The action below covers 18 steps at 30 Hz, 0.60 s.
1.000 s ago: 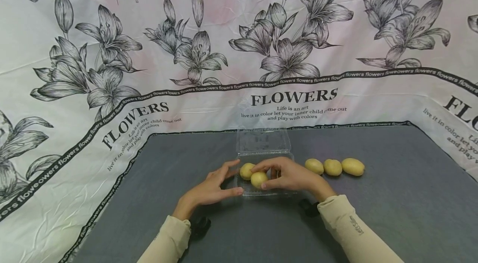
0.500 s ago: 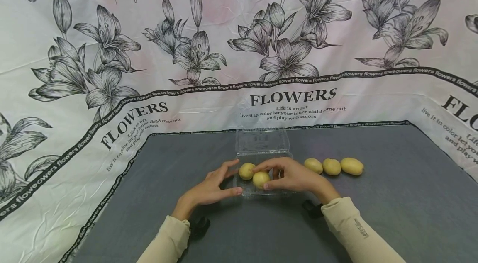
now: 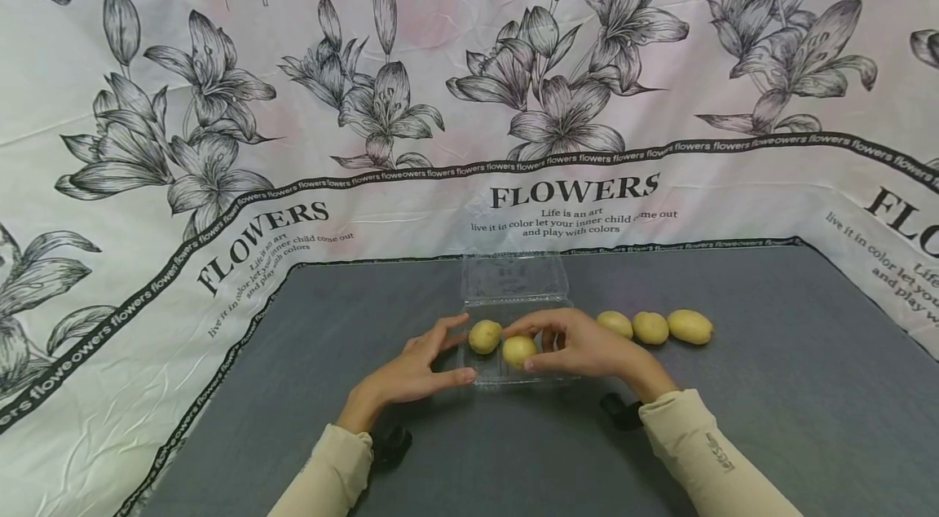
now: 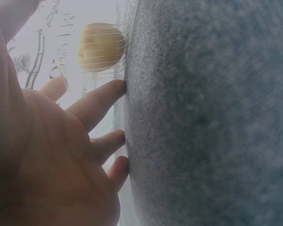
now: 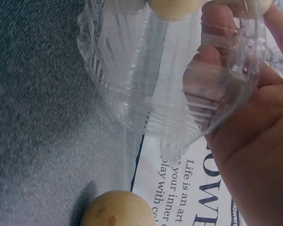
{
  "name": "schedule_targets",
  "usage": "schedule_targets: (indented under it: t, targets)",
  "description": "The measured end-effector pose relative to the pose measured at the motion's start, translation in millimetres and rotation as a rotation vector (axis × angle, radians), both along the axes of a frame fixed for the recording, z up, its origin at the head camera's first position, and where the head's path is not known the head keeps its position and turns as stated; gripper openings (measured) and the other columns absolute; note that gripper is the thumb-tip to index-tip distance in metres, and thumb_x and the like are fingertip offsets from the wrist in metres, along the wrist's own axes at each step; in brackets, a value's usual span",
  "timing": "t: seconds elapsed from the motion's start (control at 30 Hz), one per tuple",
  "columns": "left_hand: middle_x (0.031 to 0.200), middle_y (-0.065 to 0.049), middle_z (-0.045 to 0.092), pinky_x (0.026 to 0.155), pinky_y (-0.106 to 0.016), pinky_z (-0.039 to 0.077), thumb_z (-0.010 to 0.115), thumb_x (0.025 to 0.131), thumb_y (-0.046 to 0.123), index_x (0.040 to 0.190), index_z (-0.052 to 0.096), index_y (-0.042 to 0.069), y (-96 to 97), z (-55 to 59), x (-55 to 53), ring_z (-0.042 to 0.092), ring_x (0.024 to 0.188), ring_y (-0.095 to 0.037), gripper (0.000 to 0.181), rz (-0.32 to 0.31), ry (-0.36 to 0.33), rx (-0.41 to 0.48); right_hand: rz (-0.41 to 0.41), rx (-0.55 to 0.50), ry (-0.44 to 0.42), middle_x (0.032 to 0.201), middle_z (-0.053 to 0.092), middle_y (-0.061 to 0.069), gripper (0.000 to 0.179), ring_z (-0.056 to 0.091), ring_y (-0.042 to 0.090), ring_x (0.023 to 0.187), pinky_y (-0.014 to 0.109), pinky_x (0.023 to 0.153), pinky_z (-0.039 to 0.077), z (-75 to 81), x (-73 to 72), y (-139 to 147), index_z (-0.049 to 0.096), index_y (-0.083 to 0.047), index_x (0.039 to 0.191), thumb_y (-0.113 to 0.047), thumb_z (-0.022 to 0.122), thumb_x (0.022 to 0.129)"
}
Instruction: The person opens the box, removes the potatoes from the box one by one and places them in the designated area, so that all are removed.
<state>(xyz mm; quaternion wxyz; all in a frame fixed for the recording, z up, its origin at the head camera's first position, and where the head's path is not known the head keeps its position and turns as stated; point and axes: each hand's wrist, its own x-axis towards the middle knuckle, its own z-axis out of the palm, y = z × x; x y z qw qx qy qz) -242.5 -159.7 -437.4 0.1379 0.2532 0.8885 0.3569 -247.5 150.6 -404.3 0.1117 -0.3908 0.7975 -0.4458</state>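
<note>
A clear plastic clamshell box (image 3: 487,374) stands on the table with its lid (image 3: 515,279) raised at the back. Inside, on the left, lies one yellow potato (image 3: 485,337). Beside it, my right hand (image 3: 575,344) reaches into the box and pinches a second potato (image 3: 518,351) between thumb and fingers. My left hand (image 3: 418,366) is spread at the box's left side, thumb at the front corner, with no potato in it. In the left wrist view its fingertips (image 4: 117,87) are at the tabletop, and a potato (image 4: 103,47) shows through the ribbed plastic.
Right of the box, three more potatoes sit in a row: a near one (image 3: 614,324) partly behind my right hand, a middle one (image 3: 650,328) and a longer one (image 3: 689,327). The grey table (image 3: 528,452) ends at a flower-printed cloth (image 3: 411,215) behind.
My right hand has shifted slightly right with the pinched potato, so a gap now shows between it and the left potato. The left hand has stayed put.
</note>
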Motion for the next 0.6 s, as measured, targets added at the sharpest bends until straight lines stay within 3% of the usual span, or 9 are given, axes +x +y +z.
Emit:
schedule_targets:
  t: [0.6]
  targets:
    - [0.164,0.001,0.039,0.119,-0.072,0.016,0.065,0.094,0.059,0.163,0.017,0.030,0.1,-2.7,-1.9,0.024,0.157,-0.030,0.088,-0.005,0.002,0.010,-0.024,-0.017,-0.001,0.117,0.070,0.012,0.046,0.060,0.013,0.069,0.029,0.059,0.053,6.4,1.4,12,0.064,-0.006,0.136,-0.021,0.076,0.093]
